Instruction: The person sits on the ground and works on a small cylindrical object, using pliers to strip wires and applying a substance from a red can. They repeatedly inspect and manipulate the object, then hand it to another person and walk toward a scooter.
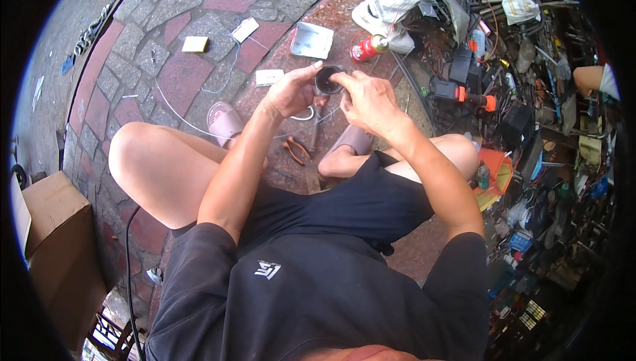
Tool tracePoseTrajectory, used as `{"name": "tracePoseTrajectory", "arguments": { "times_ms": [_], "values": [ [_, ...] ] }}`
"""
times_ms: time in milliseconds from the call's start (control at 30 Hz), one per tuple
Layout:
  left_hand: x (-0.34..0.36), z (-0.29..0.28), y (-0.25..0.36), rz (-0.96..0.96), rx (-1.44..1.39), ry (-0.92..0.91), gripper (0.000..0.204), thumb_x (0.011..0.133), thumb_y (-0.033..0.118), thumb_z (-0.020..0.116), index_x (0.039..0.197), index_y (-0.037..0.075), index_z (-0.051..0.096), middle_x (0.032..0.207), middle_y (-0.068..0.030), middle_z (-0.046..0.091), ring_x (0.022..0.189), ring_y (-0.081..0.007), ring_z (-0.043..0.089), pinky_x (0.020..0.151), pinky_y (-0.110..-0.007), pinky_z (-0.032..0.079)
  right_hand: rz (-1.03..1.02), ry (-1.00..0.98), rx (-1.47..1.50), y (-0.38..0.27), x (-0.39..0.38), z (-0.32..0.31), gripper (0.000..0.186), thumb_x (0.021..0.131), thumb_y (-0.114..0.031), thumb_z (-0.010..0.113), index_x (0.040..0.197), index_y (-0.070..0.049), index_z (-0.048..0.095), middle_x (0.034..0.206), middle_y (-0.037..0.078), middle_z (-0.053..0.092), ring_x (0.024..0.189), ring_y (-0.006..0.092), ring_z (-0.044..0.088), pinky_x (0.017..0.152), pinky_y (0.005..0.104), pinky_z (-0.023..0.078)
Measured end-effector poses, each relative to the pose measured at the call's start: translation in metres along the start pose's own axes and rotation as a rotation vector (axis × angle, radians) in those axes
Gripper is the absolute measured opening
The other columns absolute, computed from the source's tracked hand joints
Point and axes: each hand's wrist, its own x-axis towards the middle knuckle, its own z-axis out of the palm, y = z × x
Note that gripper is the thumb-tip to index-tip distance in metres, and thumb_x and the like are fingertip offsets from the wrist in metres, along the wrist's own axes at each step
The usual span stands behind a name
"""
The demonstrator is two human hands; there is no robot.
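Observation:
Out in front of my lap, my left hand (293,92) grips a dark, round, cup-shaped part (325,87) by its left side, thumb up at the rim. Its hollow faces up. My right hand (372,100) is closed at the right side of the part, with fingertips reaching over the rim into the hollow; what they touch inside is too small to make out. On the ground below my hands lie pliers with orange-and-black handles (295,151), a long thin metal tool (315,134) and a white curved piece (303,115).
Beyond my hands are a red can (368,49), a white tray (313,41) and small boxes, one yellow-topped (195,44). A thin white wire (173,110) crosses the paving. Tools and scrap crowd the right, including an orange-and-black power tool (457,93). A cardboard box (59,218) stands left.

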Motion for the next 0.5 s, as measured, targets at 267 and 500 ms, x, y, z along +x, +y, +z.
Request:
{"name": "tracePoseTrajectory", "arguments": {
  "times_ms": [267, 500],
  "values": [
    [-0.003, 0.005, 0.001, 0.002, 0.022, 0.047, 0.034, 0.106, 0.038, 0.057, 0.119, 0.009, 0.07, 0.108, -0.0035, 0.074, 0.084, -0.017, 0.065, 0.073, -0.033, 0.05, 0.05, -0.082, 0.138, -0.007, -0.002, -0.001, 0.038, 0.085, -0.011, 0.065, 0.122, -0.006, 0.07, 0.101, 0.021, 0.072, 0.093, 0.0392, 0.072, 0.085, 0.0468, 0.058],
    [-0.004, 0.012, 0.001, 0.028, -0.064, -0.014, 0.041, 0.107, 0.043, 0.054, 0.122, 0.006, 0.065, 0.102, -0.0083, 0.072, 0.08, -0.0205, 0.064, 0.071, -0.034, 0.051, 0.171, 0.088, 0.336, -0.017, -0.002, -0.035, 0.036, 0.087, -0.009, 0.07, 0.122, -0.008, 0.069, 0.094, 0.014, 0.072, 0.085, 0.0349, 0.071, 0.078, 0.0447, 0.056]
  ]
}}
